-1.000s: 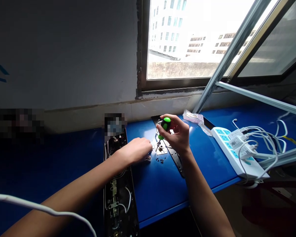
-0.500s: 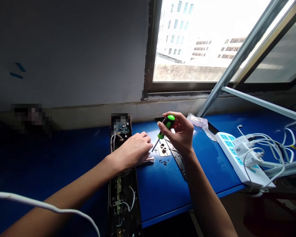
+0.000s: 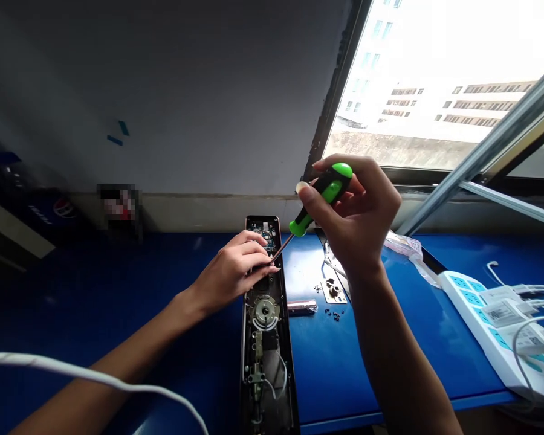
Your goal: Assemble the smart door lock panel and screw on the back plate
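1. The right hand [image 3: 362, 211] is wrapped around a screwdriver [image 3: 332, 188]. Its fat handle is green and black.
2. The screwdriver is tilted. Its thin metal stick points down and to the left, and its tip is right by the fingers of the left hand [image 3: 236, 263], over the long black case [image 3: 286, 347].
3. The left hand has bent fingers and reaches over the case from its left side. I cannot tell if it is pinching anything, because the fingertips and the screwdriver tip are too close together.
4. The long black case lies on the blue bench [image 3: 326, 368], with its inside facing up. One end points to the wall.
5. Inside the case, a circuit board [image 3: 258, 228] is at the far end. Nearer, there is a round metal part [image 3: 265, 310], and then a bent white wire [image 3: 285, 371].
6. Just right of the case lies a small shiny packet [image 3: 301, 307].
7. Past the packet is a flat square plate [image 3: 334, 292] with a dark piece in its middle. Tiny dark screws [image 3: 336, 317] lie near it in two little bunches.
8. Far to the right, a white power strip [image 3: 469, 305] has plugs in it.
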Demonstrator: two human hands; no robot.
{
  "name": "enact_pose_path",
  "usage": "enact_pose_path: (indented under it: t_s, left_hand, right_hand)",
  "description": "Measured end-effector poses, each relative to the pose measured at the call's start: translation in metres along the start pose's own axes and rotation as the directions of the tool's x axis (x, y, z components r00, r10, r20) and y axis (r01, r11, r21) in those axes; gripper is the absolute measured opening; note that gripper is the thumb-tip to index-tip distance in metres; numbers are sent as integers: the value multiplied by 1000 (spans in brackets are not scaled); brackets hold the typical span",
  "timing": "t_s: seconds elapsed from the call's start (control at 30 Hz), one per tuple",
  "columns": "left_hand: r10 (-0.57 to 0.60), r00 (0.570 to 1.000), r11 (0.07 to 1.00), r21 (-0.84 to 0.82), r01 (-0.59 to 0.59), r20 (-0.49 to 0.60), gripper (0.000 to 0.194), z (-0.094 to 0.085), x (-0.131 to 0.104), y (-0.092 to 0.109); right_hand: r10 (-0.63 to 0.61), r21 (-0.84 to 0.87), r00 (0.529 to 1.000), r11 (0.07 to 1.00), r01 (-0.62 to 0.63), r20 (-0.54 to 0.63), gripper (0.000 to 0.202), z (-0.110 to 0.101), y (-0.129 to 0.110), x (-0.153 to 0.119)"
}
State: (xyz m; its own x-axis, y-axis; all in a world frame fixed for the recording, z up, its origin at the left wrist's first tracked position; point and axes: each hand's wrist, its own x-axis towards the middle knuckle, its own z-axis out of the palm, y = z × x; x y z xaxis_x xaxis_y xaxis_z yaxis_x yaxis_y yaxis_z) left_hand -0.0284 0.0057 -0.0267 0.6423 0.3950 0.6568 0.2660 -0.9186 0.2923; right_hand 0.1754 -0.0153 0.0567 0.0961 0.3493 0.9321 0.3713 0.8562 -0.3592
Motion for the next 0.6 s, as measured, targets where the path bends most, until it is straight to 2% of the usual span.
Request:
enact_pose_path:
  t_s: [0.13, 0.3, 0.4, 0.5, 0.6]
  left_hand:
    - [-14, 999, 996, -83, 17, 40, 12, -6, -4, -11]
    - [-84, 995, 974, -209, 92, 43, 15, -4, -7, -14]
    - [-182, 983, 938, -293, 185, 37, 17, -1, -7, -12]
    - [-313, 949, 877, -371, 306, 44, 23, 1, -7, -8]
    - [-389, 919, 828, -415, 378, 60, 27, 2, -6, -4]
  right_hand:
    - [2, 9, 999, 1000, -2, 35, 22, 5, 2, -3]
    - [-6, 8, 997, 1000, 5, 82, 25, 3, 9, -6]
    - [-17, 10, 997, 1000, 16, 73, 25, -1, 12, -5]
    - [-8, 28, 999, 1000, 7, 45, 25, -5, 13, -4]
    - [-5, 18, 999, 1000, 5, 39, 27, -10, 10, -2]
